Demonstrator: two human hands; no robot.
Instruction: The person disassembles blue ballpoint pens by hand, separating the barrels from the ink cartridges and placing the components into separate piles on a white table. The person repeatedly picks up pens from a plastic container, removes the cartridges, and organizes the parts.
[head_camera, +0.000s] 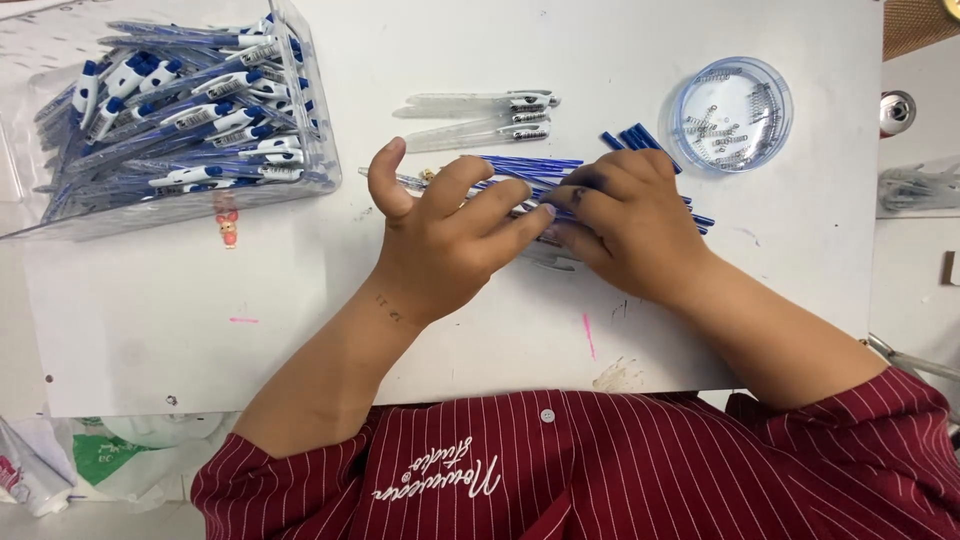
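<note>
Striped sleeves near; both hands' (450, 240) (625, 225) grip over blue refills (530, 166).

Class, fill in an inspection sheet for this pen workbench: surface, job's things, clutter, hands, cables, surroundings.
Surface: white table, pink and dark marks.
Job's things: blue refills under both hands; two clear pen barrels beyond them; round dish of springs.
Clutter: clear bin of blue-and-white pens; small pink figure.
Hands: left hand and right hand meet over the refills; grip hidden.
Cables: nothing seen.
Surroundings: plastic bag below the table edge.
</note>
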